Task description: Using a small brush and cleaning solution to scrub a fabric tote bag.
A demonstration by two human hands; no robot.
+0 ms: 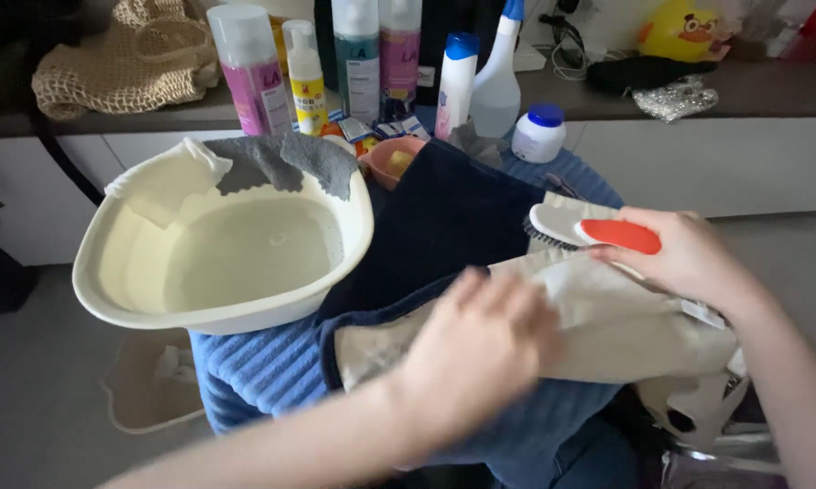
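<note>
My left hand [476,349] presses flat, fingers spread, on the cream cloth [607,317] lying over a dark blue towel [444,217]. My right hand [688,258] grips a white scrub brush [571,226] by its red handle, bristles down at the cloth's far edge. Beyond sits a cream basin [227,244] of water, then bottles [362,54].

My left hand [480,340] is motion-blurred, hiding part of the cream cloth [625,317]. My right hand [688,258] covers the brush [589,231] handle's end.

Dim, soft indoor light; left hand [480,349] motion-blurred, edges slightly warped
</note>
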